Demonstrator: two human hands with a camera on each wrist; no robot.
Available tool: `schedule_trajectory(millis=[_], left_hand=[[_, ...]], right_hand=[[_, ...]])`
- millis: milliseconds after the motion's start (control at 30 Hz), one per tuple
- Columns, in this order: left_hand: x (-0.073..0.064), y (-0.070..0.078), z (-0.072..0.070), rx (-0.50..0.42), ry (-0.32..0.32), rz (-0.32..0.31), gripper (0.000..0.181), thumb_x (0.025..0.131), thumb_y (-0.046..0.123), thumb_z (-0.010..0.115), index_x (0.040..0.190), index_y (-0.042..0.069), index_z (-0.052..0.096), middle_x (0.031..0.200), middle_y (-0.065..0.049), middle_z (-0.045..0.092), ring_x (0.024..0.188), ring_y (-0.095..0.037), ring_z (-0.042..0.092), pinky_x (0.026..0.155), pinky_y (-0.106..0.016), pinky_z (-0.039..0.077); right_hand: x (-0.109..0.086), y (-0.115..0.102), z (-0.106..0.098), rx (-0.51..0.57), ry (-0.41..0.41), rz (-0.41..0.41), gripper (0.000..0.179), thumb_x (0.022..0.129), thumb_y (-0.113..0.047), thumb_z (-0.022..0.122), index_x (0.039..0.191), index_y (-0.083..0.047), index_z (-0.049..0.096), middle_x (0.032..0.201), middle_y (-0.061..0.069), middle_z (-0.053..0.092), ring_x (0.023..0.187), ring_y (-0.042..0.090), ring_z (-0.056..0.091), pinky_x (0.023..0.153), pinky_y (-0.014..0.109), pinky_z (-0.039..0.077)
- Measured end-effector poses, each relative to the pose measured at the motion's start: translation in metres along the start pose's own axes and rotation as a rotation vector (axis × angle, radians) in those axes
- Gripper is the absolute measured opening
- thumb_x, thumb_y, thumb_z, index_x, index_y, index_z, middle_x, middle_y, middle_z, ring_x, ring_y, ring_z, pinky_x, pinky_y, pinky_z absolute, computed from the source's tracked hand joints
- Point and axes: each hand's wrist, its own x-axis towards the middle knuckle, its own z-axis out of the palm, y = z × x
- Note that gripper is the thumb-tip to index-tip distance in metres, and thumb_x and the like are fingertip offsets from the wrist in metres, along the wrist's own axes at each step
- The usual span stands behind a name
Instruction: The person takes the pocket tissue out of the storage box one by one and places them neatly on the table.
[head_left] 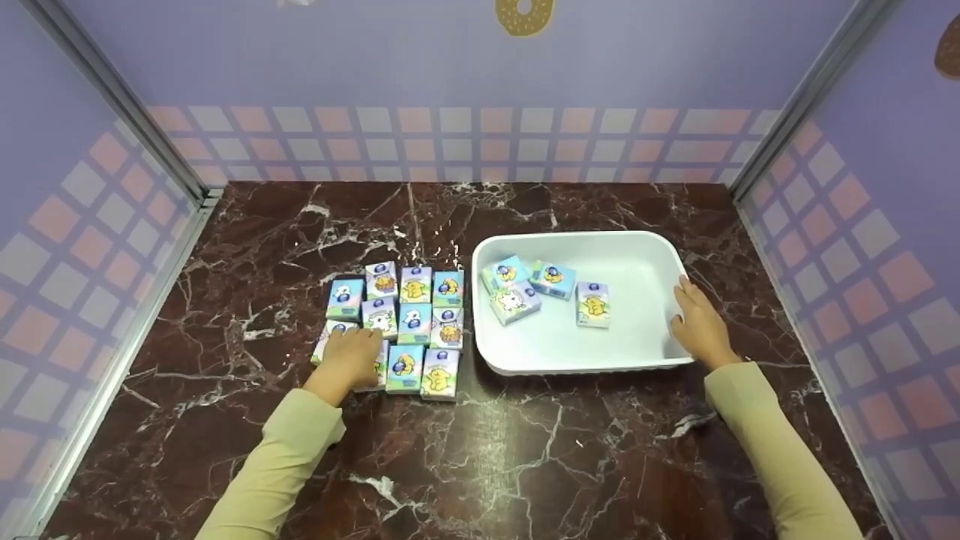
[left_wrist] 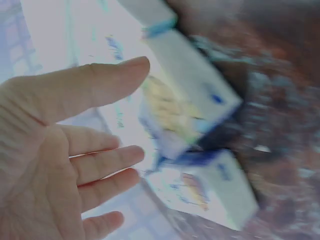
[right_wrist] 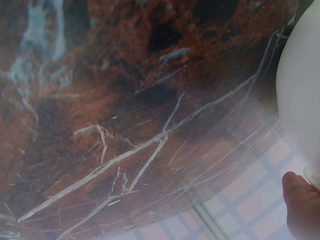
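Observation:
My left hand (head_left: 349, 356) is over the near left part of a group of small cartoon-printed packs (head_left: 406, 367), which look like pocket tissues. In the left wrist view the thumb reaches out over a pack (left_wrist: 175, 95), fingers loosely bent and nothing between them. My right hand (head_left: 701, 326) holds the right wall of a white plastic tub (head_left: 551, 345), thumb on the inner side. In the right wrist view only a bit of that hand (right_wrist: 302, 207) shows beside the tub's outer wall. Several more packs (head_left: 592, 305) lie in the tub's left and middle.
The packs on the table lie in close rows just left of the tub. A dark red marble-patterned tabletop (head_left: 510, 465) lies under everything. Purple panels with a checked band (head_left: 480, 139) close off the back and both sides.

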Motion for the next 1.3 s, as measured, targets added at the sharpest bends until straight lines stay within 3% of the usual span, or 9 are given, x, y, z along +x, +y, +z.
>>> schedule_trajectory(millis=[133, 300, 467, 600, 700, 967, 1167, 1300], left_hand=[[0.007, 0.018, -0.013, 0.021, 0.085, 0.093, 0.060, 0.074, 0.025, 0.066, 0.124, 0.001, 0.047, 0.114, -0.017, 0.057, 0.104, -0.035, 0.053, 0.091, -0.051, 0.038], [0.025, 0.043, -0.022, 0.018, 0.237, 0.230, 0.045, 0.076, 0.021, 0.063, 0.116, 0.004, 0.054, 0.107, -0.013, 0.061, 0.096, -0.031, 0.057, 0.085, -0.046, 0.044], [0.045, 0.067, -0.027, -0.025, 0.380, 0.344, 0.040, 0.075, 0.019, 0.064, 0.111, 0.004, 0.056, 0.106, -0.011, 0.061, 0.094, -0.029, 0.059, 0.082, -0.043, 0.047], [0.059, 0.082, -0.027, -0.062, 0.446, 0.410, 0.038, 0.073, 0.015, 0.063, 0.109, 0.003, 0.057, 0.103, -0.011, 0.062, 0.091, -0.028, 0.059, 0.081, -0.041, 0.048], [0.070, 0.090, -0.027, -0.081, 0.433, 0.431, 0.039, 0.072, 0.013, 0.062, 0.109, 0.003, 0.056, 0.104, -0.012, 0.061, 0.092, -0.029, 0.059, 0.083, -0.040, 0.047], [0.097, 0.108, -0.026, -0.018, 0.328, 0.394, 0.045, 0.074, 0.018, 0.062, 0.116, 0.005, 0.052, 0.111, -0.010, 0.058, 0.097, -0.029, 0.057, 0.083, -0.041, 0.046], [0.113, 0.120, -0.024, 0.016, 0.289, 0.348, 0.042, 0.072, 0.015, 0.061, 0.112, 0.006, 0.053, 0.108, -0.007, 0.060, 0.096, -0.027, 0.058, 0.083, -0.040, 0.045], [0.122, 0.127, -0.022, 0.035, 0.214, 0.300, 0.045, 0.075, 0.015, 0.058, 0.119, 0.005, 0.051, 0.116, -0.008, 0.057, 0.103, -0.027, 0.055, 0.090, -0.040, 0.040]], right_hand=[[-0.001, -0.001, -0.001, 0.001, 0.000, 0.010, 0.054, 0.075, -0.003, 0.048, 0.127, 0.011, 0.039, 0.140, 0.021, 0.030, 0.127, 0.039, 0.027, 0.103, 0.052, 0.025], [-0.002, -0.001, -0.001, 0.008, -0.007, 0.019, 0.054, 0.076, -0.003, 0.047, 0.127, 0.011, 0.039, 0.140, 0.021, 0.029, 0.127, 0.039, 0.027, 0.103, 0.052, 0.024], [-0.001, -0.003, 0.001, 0.005, -0.018, 0.020, 0.054, 0.077, -0.003, 0.046, 0.128, 0.011, 0.038, 0.141, 0.021, 0.028, 0.127, 0.040, 0.027, 0.101, 0.053, 0.026], [-0.002, -0.003, 0.001, 0.001, -0.006, 0.003, 0.053, 0.076, -0.002, 0.046, 0.127, 0.010, 0.039, 0.140, 0.020, 0.029, 0.126, 0.039, 0.028, 0.098, 0.054, 0.029], [-0.001, -0.003, 0.001, 0.000, 0.019, -0.014, 0.052, 0.075, -0.001, 0.047, 0.126, 0.011, 0.041, 0.139, 0.021, 0.031, 0.125, 0.039, 0.030, 0.098, 0.053, 0.030], [0.000, -0.002, 0.001, 0.002, 0.027, -0.021, 0.052, 0.075, 0.001, 0.047, 0.125, 0.012, 0.041, 0.138, 0.022, 0.032, 0.126, 0.039, 0.029, 0.100, 0.053, 0.028], [0.000, -0.002, 0.000, 0.001, 0.013, -0.004, 0.053, 0.075, 0.001, 0.047, 0.126, 0.011, 0.040, 0.139, 0.021, 0.031, 0.126, 0.039, 0.029, 0.101, 0.052, 0.027], [-0.001, -0.001, -0.001, 0.008, 0.000, 0.010, 0.054, 0.074, 0.000, 0.047, 0.127, 0.011, 0.039, 0.140, 0.020, 0.030, 0.127, 0.038, 0.028, 0.102, 0.052, 0.026]])
